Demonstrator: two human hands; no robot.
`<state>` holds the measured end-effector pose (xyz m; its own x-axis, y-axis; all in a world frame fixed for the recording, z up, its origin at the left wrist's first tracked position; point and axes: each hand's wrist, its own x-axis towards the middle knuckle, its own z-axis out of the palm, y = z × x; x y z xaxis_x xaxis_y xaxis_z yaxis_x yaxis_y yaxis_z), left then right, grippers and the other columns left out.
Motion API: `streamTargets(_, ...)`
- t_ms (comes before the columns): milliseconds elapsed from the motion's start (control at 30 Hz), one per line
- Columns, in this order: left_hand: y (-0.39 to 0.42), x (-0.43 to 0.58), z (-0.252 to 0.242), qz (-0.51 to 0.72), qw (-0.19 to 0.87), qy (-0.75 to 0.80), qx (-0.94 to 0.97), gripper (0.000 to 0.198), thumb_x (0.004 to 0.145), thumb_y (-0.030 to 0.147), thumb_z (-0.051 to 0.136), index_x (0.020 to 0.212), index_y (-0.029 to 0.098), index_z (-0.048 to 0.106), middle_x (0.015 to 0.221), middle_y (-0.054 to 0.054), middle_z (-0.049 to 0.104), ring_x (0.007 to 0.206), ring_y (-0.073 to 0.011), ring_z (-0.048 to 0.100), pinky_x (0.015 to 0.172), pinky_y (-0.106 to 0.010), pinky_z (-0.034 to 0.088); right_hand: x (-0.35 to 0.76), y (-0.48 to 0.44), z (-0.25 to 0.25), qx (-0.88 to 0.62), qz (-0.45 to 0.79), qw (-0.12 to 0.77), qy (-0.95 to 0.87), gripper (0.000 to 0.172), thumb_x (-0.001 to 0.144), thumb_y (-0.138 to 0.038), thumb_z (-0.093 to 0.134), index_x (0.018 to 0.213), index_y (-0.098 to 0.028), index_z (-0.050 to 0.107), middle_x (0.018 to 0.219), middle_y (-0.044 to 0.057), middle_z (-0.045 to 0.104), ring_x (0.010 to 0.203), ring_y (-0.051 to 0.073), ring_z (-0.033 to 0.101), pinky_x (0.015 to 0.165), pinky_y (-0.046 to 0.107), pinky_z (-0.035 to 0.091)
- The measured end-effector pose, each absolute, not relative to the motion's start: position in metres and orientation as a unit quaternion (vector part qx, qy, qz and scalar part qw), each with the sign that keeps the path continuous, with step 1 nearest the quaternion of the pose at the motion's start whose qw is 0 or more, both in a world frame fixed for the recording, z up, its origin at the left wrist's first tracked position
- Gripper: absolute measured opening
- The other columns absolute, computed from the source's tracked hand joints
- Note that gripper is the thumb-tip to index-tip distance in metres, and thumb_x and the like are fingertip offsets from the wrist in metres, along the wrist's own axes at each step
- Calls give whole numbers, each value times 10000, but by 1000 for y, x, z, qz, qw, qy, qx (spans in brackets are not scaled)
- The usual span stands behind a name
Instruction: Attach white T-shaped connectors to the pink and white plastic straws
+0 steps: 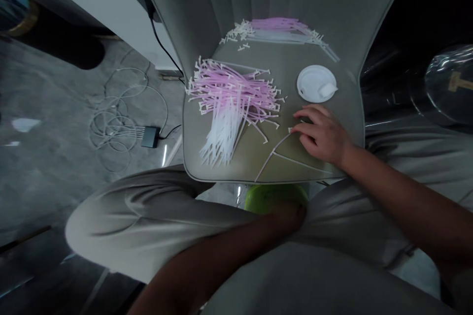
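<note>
My right hand is low over the chair seat, its fingers bent and apart. One fingertip touches the white end of a thin pinkish stick. A second thin pale stick lies beside it, towards the seat's front edge. To the left is a large pile of pink sticks with white hooked ends, with a fan of white sticks at its front. My left hand is low between my knees by a green bin; its fingers are dark and hidden.
A white round dish holding a small white piece sits right of the pile. More pink and white sticks and small white pieces lie along the chair back. Coiled cables and a black box are on the floor.
</note>
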<state>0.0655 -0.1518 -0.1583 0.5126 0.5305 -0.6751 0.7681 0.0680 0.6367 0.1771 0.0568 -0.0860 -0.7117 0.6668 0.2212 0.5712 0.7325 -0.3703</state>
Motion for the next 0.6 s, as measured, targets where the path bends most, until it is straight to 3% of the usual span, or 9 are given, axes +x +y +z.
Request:
streamTargets(433, -149, 65, -152, -126, 545, 481, 675, 540, 987, 382, 224, 1102, 162, 704, 1123, -119, 721, 1001, -251, 685, 901, -374, 524, 175, 58, -85, -373, 137, 180, -900, 271, 853, -128, 510, 1012, -163, 727, 1109, 142, 653, 1060, 297, 582, 922, 473, 482)
streamTargets(600, -150, 69, -154, -130, 530, 471, 693, 514, 982, 355, 249, 1098, 144, 703, 1135, -141, 711, 1016, -275, 679, 923, -405, 521, 169, 58, -82, -361, 132, 149, -911, 261, 931, -236, 502, 1063, -185, 721, 1127, 124, 654, 1048, 280, 573, 925, 459, 468)
